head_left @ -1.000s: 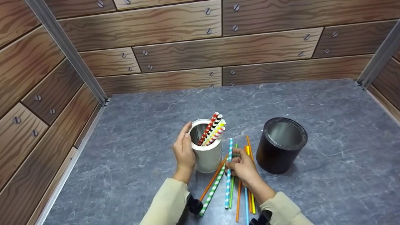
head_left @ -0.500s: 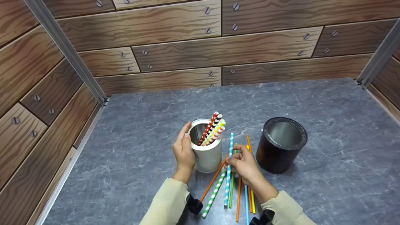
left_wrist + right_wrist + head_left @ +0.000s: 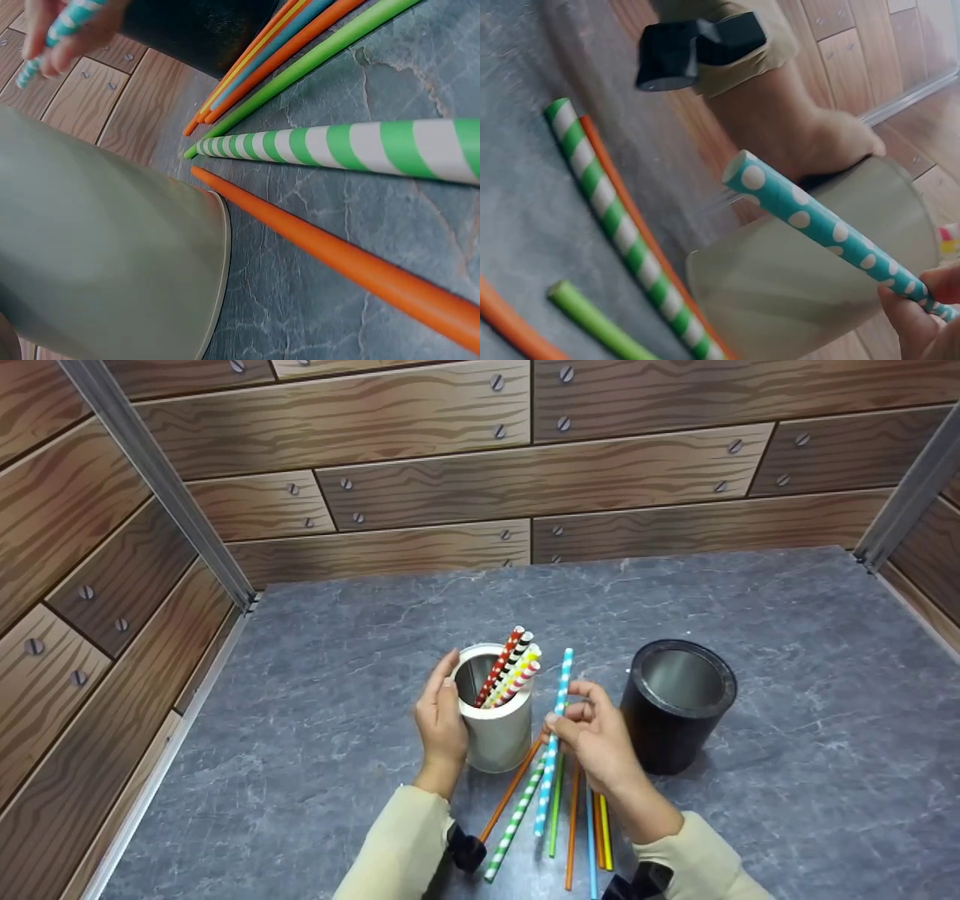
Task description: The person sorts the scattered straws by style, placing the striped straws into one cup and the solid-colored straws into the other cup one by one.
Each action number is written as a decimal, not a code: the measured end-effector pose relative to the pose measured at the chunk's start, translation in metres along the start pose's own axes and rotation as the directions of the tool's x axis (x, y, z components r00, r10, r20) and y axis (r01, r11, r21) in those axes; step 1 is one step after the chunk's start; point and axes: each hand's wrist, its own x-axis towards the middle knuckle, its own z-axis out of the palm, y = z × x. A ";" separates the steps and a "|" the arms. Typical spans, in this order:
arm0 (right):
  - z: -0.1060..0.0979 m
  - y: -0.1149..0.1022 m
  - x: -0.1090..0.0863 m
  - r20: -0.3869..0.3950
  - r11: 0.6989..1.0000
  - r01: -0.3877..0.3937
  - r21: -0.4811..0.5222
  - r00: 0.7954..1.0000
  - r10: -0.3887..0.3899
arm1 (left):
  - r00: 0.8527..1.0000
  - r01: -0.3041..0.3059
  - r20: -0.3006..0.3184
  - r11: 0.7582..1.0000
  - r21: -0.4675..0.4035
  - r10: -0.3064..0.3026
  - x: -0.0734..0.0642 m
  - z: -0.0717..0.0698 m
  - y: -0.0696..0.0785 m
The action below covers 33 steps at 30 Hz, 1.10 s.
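Lifting a dotted straw (image 3: 547,780) higher than before, the right hand (image 3: 604,741) pinches it; left hand (image 3: 444,727) seemingly grips the white can (image 3: 501,741).

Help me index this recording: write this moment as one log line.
left hand: holds white can; right hand: pinches blue dotted straw; four straws: in white can; loose straws: on table

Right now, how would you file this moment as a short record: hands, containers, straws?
Right hand: pinches the blue dotted straw, raised off the tabletop
Left hand: holds the white container by its side
Inside it: four patterned straws, leaning
Black container: upright, no straws visible inside
On the tabletop: green-and-white striped straw, plain green straw, plain blue straw, yellow straw, orange straws
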 end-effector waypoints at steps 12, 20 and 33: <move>0.002 -0.030 -0.005 -0.011 0.991 0.127 0.043 0.992 -0.127 | 1.000 -0.019 0.021 1.000 0.021 0.018 0.000 -0.001 -0.002; 0.005 -0.048 -0.009 -0.023 0.963 0.258 0.073 0.966 -0.257 | 1.000 -0.021 0.017 1.000 0.017 0.021 0.000 -0.001 -0.001; 0.013 -0.060 -0.019 -0.086 0.719 0.643 0.265 0.758 -0.646 | 0.999 -0.030 0.018 0.999 0.019 0.030 0.000 -0.001 -0.001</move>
